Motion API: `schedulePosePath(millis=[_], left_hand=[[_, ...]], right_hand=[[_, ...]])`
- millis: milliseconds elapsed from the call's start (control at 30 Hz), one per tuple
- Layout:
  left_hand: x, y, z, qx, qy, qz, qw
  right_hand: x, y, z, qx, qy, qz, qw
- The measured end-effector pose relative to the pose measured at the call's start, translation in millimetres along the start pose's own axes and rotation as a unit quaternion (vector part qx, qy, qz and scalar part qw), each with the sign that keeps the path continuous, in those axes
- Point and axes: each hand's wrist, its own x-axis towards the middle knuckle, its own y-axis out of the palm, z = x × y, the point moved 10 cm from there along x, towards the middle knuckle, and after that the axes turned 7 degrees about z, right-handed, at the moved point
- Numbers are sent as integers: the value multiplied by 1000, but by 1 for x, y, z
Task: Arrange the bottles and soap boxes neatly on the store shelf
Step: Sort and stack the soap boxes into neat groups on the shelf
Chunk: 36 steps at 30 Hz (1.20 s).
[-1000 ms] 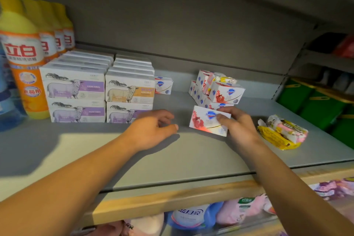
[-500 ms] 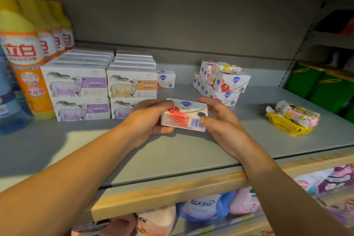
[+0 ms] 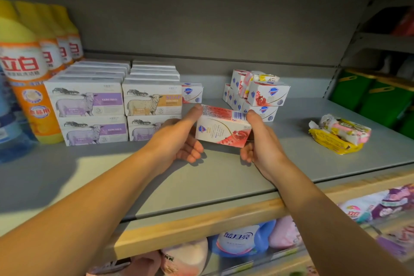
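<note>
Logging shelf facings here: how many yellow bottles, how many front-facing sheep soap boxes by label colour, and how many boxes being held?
Yellow bottles: 4
Purple-label sheep boxes, front faces: 3
Orange-label sheep box, front face: 1
Red-and-white soap box, held: 1
Total: 9

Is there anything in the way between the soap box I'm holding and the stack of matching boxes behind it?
Nothing visible. The soap box, held by both hands, sits just in front of the matching stack, with only bare shelf between.
</note>
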Motion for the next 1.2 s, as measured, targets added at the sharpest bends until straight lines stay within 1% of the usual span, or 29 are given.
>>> schedulePosePath(millis=[233,333,433,500,633,700,733,833,933,1000,1100,1167,1200], left_hand=[[0,1,2,45,-6,1,999],[1,0,2,29,5,0,1000],[0,3,-2,-26,32,17,999],[-1,4,-4,-38,44,17,998],[-6,3,-11,-15,77,-6,997],[-7,3,-18,10,114,-10,993],[-9,3,-24,45,141,-13,989],[-15,8,-44,162,233,-15,959],[-21,12,-54,211,279,-25,936],[-24,10,-57,204,292,-31,934],[-27,7,-57,205,290,-37,934],[-29,5,-54,256,268,-58,927],[-29,0,-51,288,245,-82,922]], right_hand=[[0,0,1,20,-6,6,1000],[0,2,4,32,-29,21,999],[1,3,5,53,-64,46,995],[0,5,5,46,-75,60,994],[-6,4,14,14,-110,36,993],[-9,3,20,-24,-133,21,991],[-9,3,21,-39,-140,15,989],[-11,3,27,-80,-165,-9,983],[-16,-1,39,-153,-217,-54,963],[-18,-3,42,-176,-234,-70,954],[-16,-3,38,-175,-235,-62,954],[-12,-5,34,-175,-221,-58,958],[-9,-7,33,-190,-210,-62,957]])
